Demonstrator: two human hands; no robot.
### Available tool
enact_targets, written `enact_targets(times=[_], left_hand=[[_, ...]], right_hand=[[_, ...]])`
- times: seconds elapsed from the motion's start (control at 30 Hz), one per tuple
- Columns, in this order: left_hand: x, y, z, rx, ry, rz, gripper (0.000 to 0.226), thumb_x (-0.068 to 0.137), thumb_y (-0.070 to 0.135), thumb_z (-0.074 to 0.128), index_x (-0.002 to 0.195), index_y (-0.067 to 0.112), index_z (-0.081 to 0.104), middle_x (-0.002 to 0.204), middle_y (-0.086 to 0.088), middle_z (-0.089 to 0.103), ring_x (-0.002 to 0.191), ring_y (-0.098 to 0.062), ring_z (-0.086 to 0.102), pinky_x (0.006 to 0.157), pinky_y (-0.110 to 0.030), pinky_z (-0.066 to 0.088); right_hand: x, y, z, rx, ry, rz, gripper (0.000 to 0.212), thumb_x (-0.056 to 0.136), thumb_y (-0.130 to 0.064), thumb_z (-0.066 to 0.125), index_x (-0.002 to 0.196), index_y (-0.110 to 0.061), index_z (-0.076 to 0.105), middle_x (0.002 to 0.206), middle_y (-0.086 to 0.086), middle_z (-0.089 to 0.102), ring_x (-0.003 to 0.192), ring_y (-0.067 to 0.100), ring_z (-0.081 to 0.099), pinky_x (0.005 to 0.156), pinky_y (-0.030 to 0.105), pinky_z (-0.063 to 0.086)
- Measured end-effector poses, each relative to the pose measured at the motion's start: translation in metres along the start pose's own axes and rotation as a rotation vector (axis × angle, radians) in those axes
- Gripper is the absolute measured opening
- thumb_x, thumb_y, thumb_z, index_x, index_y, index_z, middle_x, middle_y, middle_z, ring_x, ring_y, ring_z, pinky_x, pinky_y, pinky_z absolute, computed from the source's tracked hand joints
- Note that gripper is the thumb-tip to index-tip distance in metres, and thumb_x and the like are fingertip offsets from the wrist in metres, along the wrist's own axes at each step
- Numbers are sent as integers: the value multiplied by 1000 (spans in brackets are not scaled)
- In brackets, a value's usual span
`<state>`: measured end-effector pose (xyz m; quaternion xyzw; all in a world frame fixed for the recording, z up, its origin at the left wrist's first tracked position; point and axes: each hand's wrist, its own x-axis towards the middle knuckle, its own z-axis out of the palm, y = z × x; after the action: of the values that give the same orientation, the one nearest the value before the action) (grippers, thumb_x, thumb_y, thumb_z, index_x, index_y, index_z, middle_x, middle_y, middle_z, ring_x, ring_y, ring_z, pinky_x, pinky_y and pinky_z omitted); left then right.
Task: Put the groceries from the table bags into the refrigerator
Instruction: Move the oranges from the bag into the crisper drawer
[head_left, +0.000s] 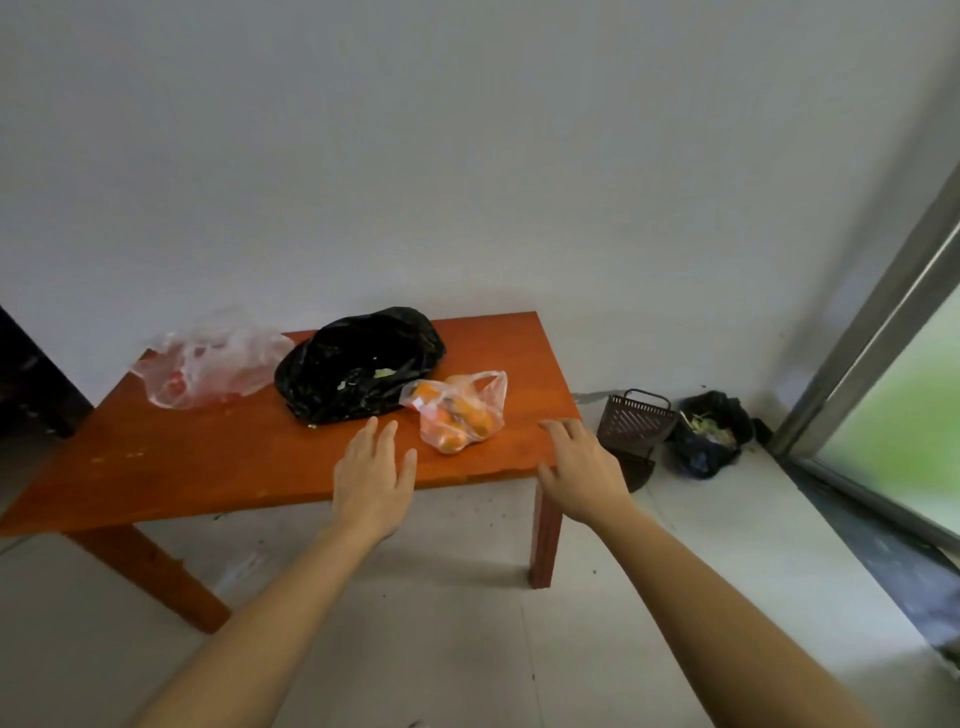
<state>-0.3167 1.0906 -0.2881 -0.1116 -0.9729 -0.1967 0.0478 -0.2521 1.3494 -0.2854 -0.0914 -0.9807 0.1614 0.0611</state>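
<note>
The orange-brown surface (208, 457) carried a black bag (358, 364) at the middle of its back edge, a clear bag (208, 369) of red items at the back left corner, and a smaller bag of oranges (457, 415) towards the right edge. The left grip (371, 478) and right grip (582, 473) hovered released near the front right corner, holding nothing.

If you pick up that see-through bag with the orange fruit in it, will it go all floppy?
Probably: the bag of orange fruit is thin, crinkly plastic, so it should sag around the round pieces. Several fill it, so it likely feels fairly heavy. Pushed on the table, the fruit inside might roll and shift.
</note>
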Motion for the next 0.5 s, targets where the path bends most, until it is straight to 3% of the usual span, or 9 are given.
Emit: enact_targets(times=[0.27, 0.4, 0.5], left_hand=[[166, -44, 37, -59, -160, 105, 53, 104, 34, 39, 153, 15, 30, 161, -7, 25, 149, -24, 20, 117, -44, 27], [229, -64, 52, -111, -230, 136, 49, 103, 26, 44, 149, 15, 37, 158, -9, 32, 147, -26, 26, 117, -44, 30], [263, -68, 73, -141, -292, 173, 46, 103, 21, 42, 148, 16, 38, 158, -6, 31, 147, -22, 25, 117, -42, 30]], right_hand=[[149, -19, 39, -17, -75, 143, 54, 97, -25, 51, 149, -18, 36, 145, 9, 46, 128, 30, 49, 93, 44, 50], [200, -36, 57, 11, -82, 98, 52, 96, -12, 48, 148, -14, 40, 139, 13, 51, 124, 33, 51, 95, 43, 48], [240, -41, 71, -6, -105, 25, 56, 93, -3, 45, 148, -13, 41, 146, 14, 48, 135, 32, 42, 109, 42, 39]])
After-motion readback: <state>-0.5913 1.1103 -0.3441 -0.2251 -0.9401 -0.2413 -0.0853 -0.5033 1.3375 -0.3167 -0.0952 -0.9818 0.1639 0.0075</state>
